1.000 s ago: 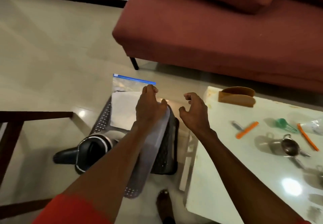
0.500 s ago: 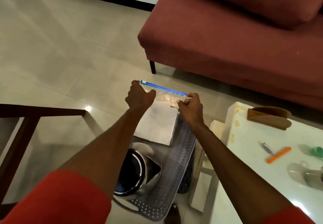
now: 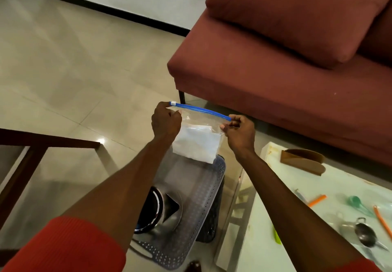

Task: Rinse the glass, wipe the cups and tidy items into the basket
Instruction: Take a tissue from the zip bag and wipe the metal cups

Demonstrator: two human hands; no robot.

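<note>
Head view: A person's 2 hands hold a clear zip bag (image 3: 199, 131) up by its blue zip strip (image 3: 200, 110) above a grey perforated basket (image 3: 191, 214) on the tiled floor (image 3: 63, 70). The left hand (image 3: 165, 121) pinches the strip's end at 9 o'clock, beside the white slider (image 3: 173, 103); the right hand (image 3: 239, 130) pinches the end at 3 o'clock, fingers curled around the bag's corner. White folded paper (image 3: 196, 144) sits inside the bag, its lower edge just over the basket's far rim. In the basket, at 6 o'clock from the bag, lies a steel kettle (image 3: 157, 212) with a dark opening. A red sofa (image 3: 275, 59) fills the frame at 1 o'clock. At 4 o'clock, a white table (image 3: 297, 229) carries a brown holder (image 3: 303, 161), 2 orange sticks (image 3: 317, 200), a green spoon (image 3: 358, 203) and a small steel strainer (image 3: 364, 232). A dark wooden frame (image 3: 31, 142) stands at 9 o'clock.
</note>
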